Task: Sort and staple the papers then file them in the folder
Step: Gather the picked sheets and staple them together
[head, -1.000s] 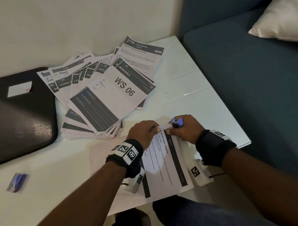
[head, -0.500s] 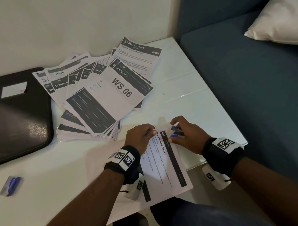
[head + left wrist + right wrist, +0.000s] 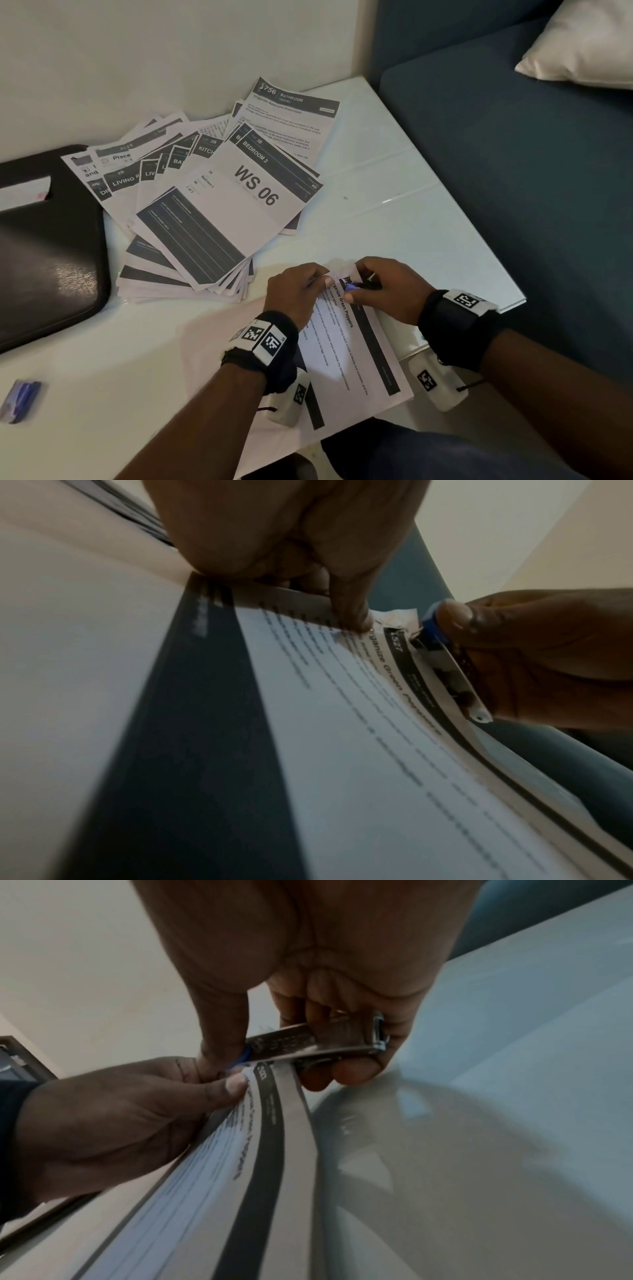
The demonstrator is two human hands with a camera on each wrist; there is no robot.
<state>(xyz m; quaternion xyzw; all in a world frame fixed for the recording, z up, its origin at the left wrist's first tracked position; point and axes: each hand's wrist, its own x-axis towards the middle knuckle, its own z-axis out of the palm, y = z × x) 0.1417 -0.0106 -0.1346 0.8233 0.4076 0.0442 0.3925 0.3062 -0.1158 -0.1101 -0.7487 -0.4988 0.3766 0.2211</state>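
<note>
A set of printed sheets headed "Organize Green Peppers" [image 3: 346, 346] lies at the table's near edge. My left hand [image 3: 301, 291] pinches its top edge [image 3: 356, 620], thumb on top. My right hand [image 3: 380, 291] grips a small blue and metal stapler [image 3: 356, 287] at the sheets' top corner, which sits in its mouth [image 3: 435, 639]. The stapler's metal base [image 3: 301, 1045] shows under my thumb. A fanned pile of other papers [image 3: 219, 192] with "WS 06" on top lies behind. The black folder [image 3: 44, 246] rests at the left.
A small blue box [image 3: 20, 399] lies on the white table [image 3: 428, 219] at the near left. A wall backs the table. A dark blue sofa [image 3: 531, 171] with a white cushion [image 3: 589, 44] stands to the right.
My right hand has turned the stapler from above the sheets down onto their top corner. My left hand keeps its pinch on the top edge.
</note>
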